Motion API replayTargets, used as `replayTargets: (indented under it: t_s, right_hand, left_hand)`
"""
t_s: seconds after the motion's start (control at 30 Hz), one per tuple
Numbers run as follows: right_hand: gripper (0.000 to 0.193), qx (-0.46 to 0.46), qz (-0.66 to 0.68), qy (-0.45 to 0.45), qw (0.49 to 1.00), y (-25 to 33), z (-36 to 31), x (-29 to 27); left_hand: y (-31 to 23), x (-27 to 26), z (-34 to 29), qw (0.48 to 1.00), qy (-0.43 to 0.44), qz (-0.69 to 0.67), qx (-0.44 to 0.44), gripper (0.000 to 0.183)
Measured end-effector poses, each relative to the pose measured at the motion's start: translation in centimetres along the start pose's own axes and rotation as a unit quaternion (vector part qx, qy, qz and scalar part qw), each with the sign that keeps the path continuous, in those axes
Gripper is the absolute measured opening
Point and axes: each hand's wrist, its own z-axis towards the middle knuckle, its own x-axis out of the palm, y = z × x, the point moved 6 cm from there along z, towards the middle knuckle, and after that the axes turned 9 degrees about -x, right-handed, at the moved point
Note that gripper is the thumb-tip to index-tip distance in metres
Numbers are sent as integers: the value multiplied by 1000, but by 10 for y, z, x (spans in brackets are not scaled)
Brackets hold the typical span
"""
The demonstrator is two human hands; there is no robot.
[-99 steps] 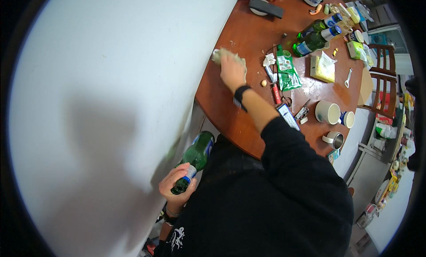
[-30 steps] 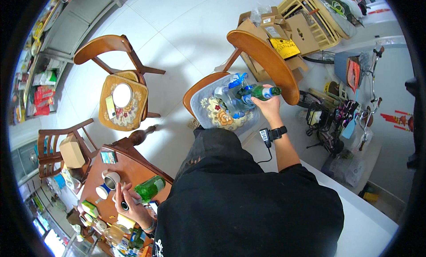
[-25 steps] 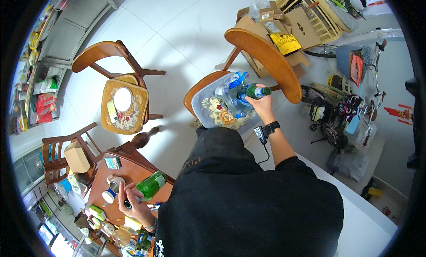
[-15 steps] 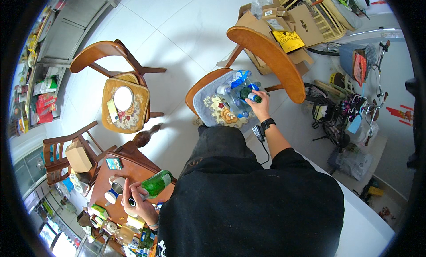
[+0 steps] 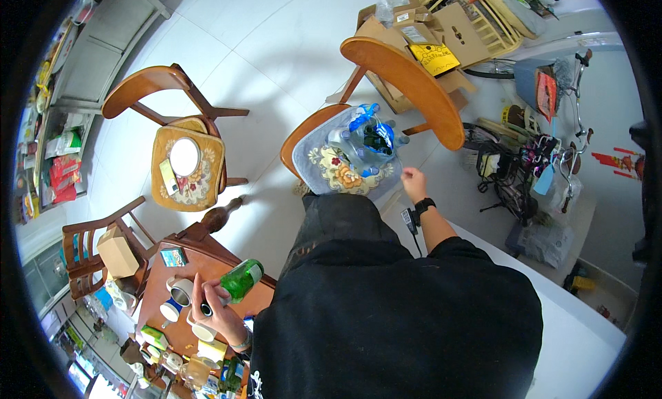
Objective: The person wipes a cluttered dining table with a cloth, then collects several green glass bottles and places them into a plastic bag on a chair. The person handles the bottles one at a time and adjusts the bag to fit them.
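Note:
My left hand (image 5: 219,315) is wrapped round the neck of a green glass bottle (image 5: 243,278), held tilted over the brown table. My right hand (image 5: 414,185) is just off the right edge of the chair with the grey-blue cushion, its fingers curled together with nothing visible in them. On that cushion (image 5: 324,144) stand several clear plastic bottles (image 5: 357,151) with blue caps, some lying over. Among them sits an open blue plastic wrapper (image 5: 360,118) with dark green glass showing inside. How far down the green bottle sits in it cannot be told.
Mugs (image 5: 181,289), a small box (image 5: 174,257) and several jars and bottles crowd the table (image 5: 155,275). A second chair (image 5: 158,171) holds a white round lid (image 5: 185,156). Cardboard boxes (image 5: 414,30) and a bicycle (image 5: 524,192) stand to the right.
My right hand has let go of the green bottle among the plastic bottles and pulled back toward me. My left hand still grips its bottle. The whole view has shifted slightly.

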Motion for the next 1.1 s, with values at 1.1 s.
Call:
replayTargets:
  t_s: [1.1]
  right_hand:
    - [74,204,375,117,897,134,79,94]
  left_hand:
    - [-38,356,56,758,588,240,147,22]
